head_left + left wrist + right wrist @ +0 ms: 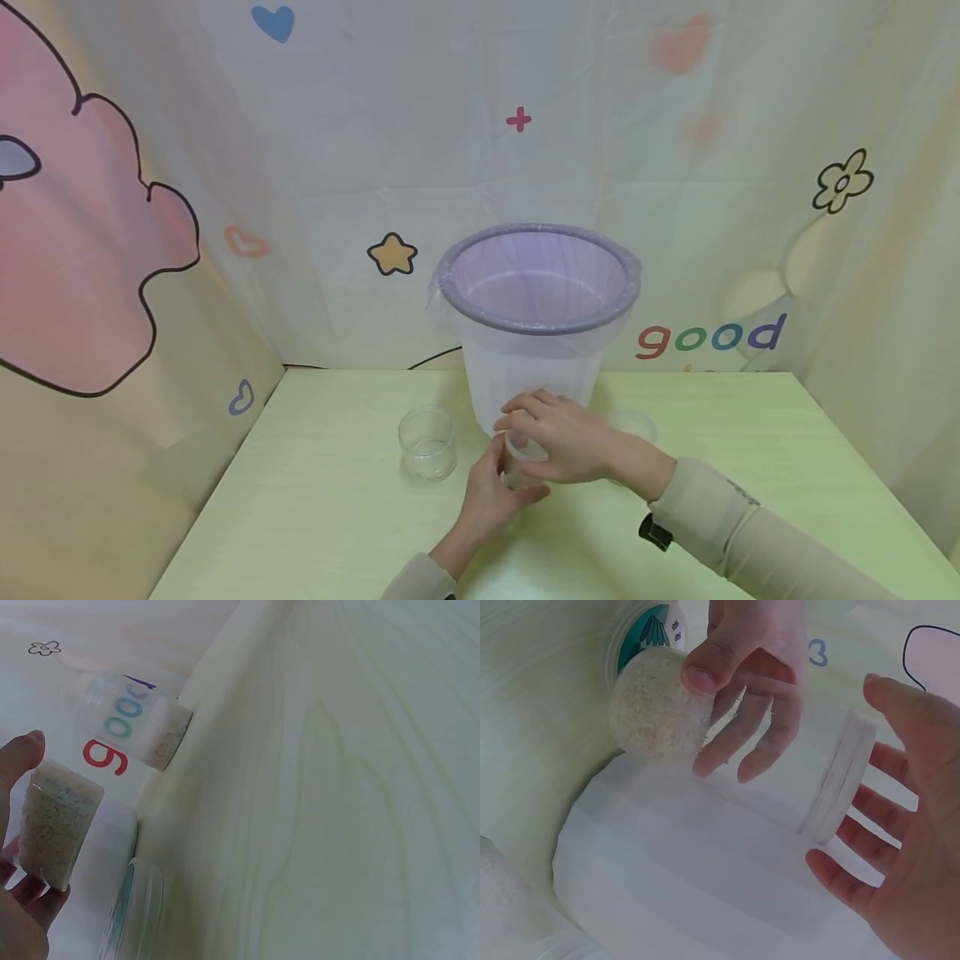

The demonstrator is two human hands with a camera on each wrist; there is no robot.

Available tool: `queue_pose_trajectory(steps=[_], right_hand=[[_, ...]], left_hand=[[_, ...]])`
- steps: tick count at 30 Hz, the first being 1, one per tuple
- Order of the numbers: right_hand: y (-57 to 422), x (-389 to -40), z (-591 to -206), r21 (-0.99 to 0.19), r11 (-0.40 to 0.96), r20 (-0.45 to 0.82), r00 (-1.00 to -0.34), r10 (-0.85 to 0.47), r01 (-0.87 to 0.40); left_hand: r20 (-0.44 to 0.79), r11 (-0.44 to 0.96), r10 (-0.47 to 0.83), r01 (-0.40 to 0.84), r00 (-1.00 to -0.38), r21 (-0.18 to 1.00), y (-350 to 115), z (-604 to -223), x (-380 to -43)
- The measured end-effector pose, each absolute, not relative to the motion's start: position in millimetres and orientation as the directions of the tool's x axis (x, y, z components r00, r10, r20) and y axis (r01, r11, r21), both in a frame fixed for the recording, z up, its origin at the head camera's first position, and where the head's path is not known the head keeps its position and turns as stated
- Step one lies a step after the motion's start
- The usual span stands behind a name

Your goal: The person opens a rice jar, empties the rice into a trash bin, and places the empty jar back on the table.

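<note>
My left hand grips a clear jar near its base, in front of the bin. Pale, rice-like grains fill the bottom of this jar, and its upper part is see-through. Over the ringed mouth end reaches my right hand, fingers spread around the rim and thumb apart from them. From the head view, the right hand covers much of the jar's top. The left wrist view shows the left fingers and thumb on either side of the grain-filled part.
A white bin with a purple-grey rim and clear liner stands behind the hands. One clear container is at its left. To the right stands another clear jar, with grains inside. A green-labelled round piece appears behind the held jar.
</note>
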State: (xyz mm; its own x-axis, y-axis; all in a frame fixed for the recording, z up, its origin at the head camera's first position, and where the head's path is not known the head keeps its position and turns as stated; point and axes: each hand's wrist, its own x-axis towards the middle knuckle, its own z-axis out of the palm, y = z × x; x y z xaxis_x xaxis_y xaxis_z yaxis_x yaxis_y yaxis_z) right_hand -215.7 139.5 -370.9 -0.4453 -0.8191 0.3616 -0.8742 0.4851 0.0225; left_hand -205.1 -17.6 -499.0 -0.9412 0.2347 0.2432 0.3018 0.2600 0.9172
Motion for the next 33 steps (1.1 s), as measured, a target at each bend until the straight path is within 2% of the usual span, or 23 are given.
queue_pose_trajectory(steps=[5,13,20,26,33], right_hand=[[136.3,-214.8,-371.6,0.028,0.552,0.381,-0.501,-0.777,-0.834],[136.4,-214.0,-372.2,0.045,0.624,0.418,-0.552,-0.721,-0.78],[136.0,-212.8,-370.0,0.021,0.638,0.379,-0.584,-0.718,-0.77],[138.7,-213.6,-367.7,0.021,0.592,0.365,-0.545,-0.755,-0.805],[141.9,-215.9,-366.5,0.037,0.507,0.359,-0.463,-0.811,-0.861]], left_hand=[[0.241,0.276,0.243,0.305,-0.94,0.911,-17.6,-497.9,-205.2],[0.262,0.265,0.256,0.328,-0.93,0.907,-17.8,-498.5,-204.3],[0.277,0.274,0.249,0.342,-0.928,0.899,-17.6,-498.0,-205.9],[0.264,0.264,0.252,0.328,-0.931,0.907,-15.9,-498.4,-206.9],[0.264,0.259,0.264,0.331,-0.928,0.907,-15.8,-498.2,-207.7]])
